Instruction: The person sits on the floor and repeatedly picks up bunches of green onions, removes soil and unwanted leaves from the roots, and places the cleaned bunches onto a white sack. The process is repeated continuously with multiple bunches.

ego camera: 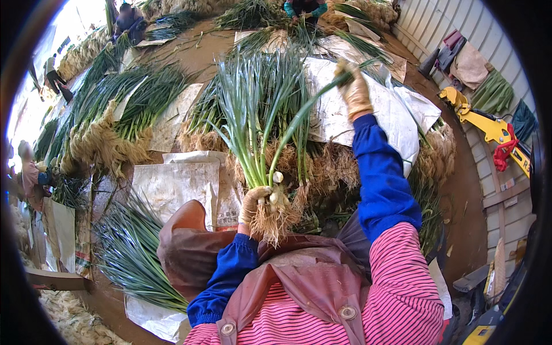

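My left hand [253, 205], in a pale glove, grips a bunch of green onions [254, 159] low down, near its white bulbs. The stringy roots hang beside and below the fingers, above my apron-covered lap, and the leaves point away from me. My right hand [350, 84], in a tan glove and somewhat blurred, is raised at the upper right. It is closed around the upper part of one long green leaf [302, 112] that bends out from the same bunch. Behind the bunch lies a large pile of green onions [271, 86] with brown roots towards me.
White sacking [362, 112] partly covers the pile. More green onions lie at my left [129, 250] and at the upper left [142, 99]. Other people work at the left and far side. A yellow machine arm [487, 123] stands by the right wall; a pale sack [177, 185] lies before my knee.
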Motion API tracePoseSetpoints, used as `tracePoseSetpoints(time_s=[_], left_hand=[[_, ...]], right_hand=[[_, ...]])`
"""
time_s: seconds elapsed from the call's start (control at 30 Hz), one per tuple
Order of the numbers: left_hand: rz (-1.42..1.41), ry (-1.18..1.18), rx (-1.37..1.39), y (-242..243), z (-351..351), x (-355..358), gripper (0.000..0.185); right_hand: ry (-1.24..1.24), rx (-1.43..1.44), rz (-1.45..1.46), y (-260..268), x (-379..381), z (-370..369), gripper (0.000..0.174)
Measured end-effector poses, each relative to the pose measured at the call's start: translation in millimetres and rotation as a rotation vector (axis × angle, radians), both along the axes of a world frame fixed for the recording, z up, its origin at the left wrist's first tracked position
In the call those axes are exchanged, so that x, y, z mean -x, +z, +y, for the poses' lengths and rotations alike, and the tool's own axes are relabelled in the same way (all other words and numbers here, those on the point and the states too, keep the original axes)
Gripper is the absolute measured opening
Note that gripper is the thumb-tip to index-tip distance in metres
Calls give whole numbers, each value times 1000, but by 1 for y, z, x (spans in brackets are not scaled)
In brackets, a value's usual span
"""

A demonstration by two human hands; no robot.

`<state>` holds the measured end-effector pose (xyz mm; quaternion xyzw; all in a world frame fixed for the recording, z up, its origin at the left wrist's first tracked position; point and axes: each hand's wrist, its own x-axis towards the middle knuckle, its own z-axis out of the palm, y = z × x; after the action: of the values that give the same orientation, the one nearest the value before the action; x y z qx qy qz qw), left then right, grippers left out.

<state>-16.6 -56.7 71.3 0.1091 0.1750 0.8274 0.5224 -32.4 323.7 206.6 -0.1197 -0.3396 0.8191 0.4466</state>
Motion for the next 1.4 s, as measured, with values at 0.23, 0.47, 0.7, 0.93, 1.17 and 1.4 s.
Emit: tracePoseSetpoints(time_s=[0.23, 0.47, 0.7, 0.93, 1.17, 1.4], left_hand=[[-176, 53, 220, -28, 10, 6, 39], [-204, -72, 489, -64, 22, 9, 26], [-34, -16, 612, -68, 27, 2, 24], [-174, -92, 418, -67, 30, -5, 21], [-91, 35, 607, -49, 26, -11, 19], [-250, 59, 473, -46, 26, -10, 20]], right_hand=[[-46, -277, -822, -55, -49, -17, 40], [141, -635, -1566, -190, -47, -125, 52], [157, -521, -1264, -207, -53, -109, 28], [406, -89, -766, -189, -65, -170, 24], [567, 7, -714, -173, -76, -190, 24], [240, -18, -584, -173, -93, -161, 28]])
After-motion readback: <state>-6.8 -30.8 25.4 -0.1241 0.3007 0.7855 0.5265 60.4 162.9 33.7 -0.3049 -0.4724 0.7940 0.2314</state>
